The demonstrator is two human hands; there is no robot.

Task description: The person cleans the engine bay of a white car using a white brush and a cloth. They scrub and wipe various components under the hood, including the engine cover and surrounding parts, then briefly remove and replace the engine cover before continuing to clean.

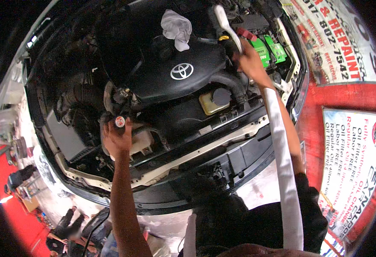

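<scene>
My left hand [116,138] is at the front of an open engine bay. Its thumb and fingers sit on both sides of a small round radiator cap [119,122] with a red-and-white top; the fingertips are partly hidden. Farther off to the right, my right hand [251,64] is closed around a tool with a long white handle [224,21], perhaps a brush. The handle points up and away, and the tool's other end is hidden by the hand and dark parts. A crumpled pale cloth [177,29] lies on the black engine cover [162,83].
A green-topped battery [260,50] sits just beyond my right hand. A yellowish reservoir [209,105] with a dark cap stands near the front crossbar [196,153]. A white strap [282,162] runs along my right arm. Printed banners [350,162] hang at right; people [74,229] are at lower left.
</scene>
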